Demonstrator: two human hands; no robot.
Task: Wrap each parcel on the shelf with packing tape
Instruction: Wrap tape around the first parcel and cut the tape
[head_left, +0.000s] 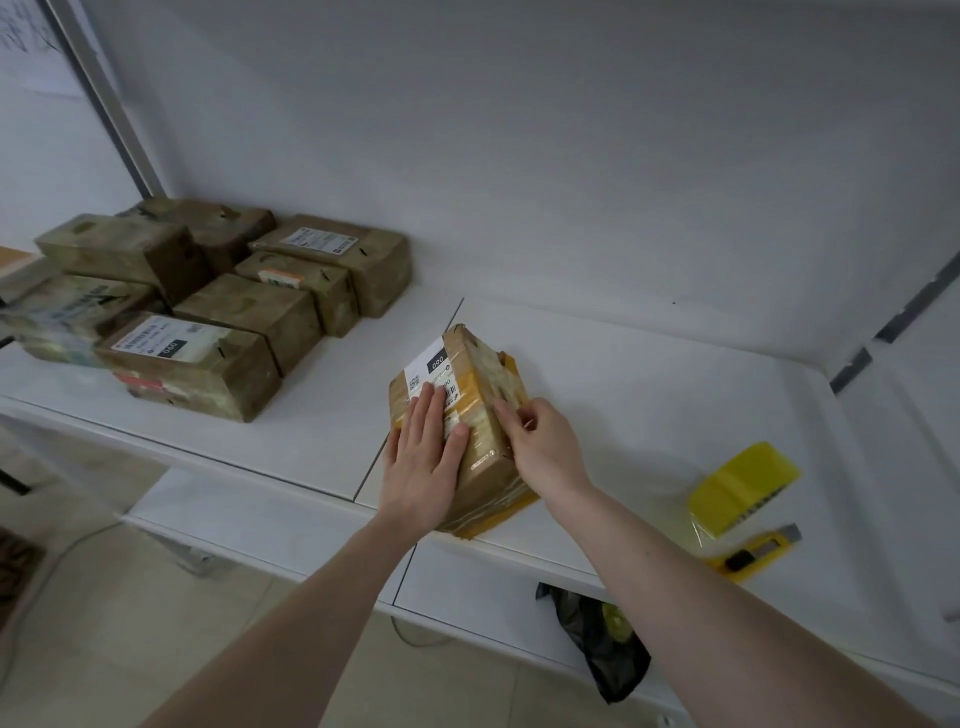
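Both hands work one parcel (467, 410) near the shelf (649, 395) edge: left hand (423, 467) flat, steadying it; right hand (540, 447) pinching tape on its side, probably smoothing it. Tape roll (743, 488) and knife (753, 556) wait within reach.

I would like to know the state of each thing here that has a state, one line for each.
Parcel: on the shelf, label up, held under both hands.
Left hand: flat, pressing the parcel's top.
Right hand: fingers curled, pinching at the parcel's right side.
Tape roll: lying on the shelf, untouched.
Utility knife: lying beside the roll; blade state unclear.
Stacked parcels: piled at left, untouched.
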